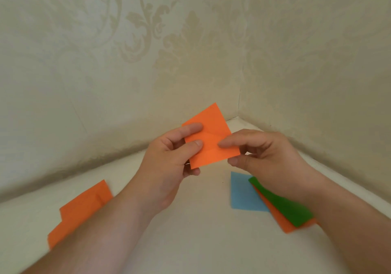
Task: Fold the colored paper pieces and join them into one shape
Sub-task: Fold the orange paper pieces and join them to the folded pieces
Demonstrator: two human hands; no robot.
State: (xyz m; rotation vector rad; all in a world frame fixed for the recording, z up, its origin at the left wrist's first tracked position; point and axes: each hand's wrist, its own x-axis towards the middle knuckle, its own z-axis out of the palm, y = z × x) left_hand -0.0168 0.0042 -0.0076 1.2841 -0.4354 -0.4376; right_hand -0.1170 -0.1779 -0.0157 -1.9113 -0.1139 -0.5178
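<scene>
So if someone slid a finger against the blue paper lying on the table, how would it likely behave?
The blue paper looks like one thin flat sheet, so it would probably skate over the smooth white table and flop if lifted. The green paper overlaps its right corner and might drag along.

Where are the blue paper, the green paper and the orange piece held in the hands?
blue paper (243,193), head view, on its bare middle.
green paper (285,208), head view, on its visible middle strip.
held orange piece (211,140), head view, centre, near the crease.
</scene>
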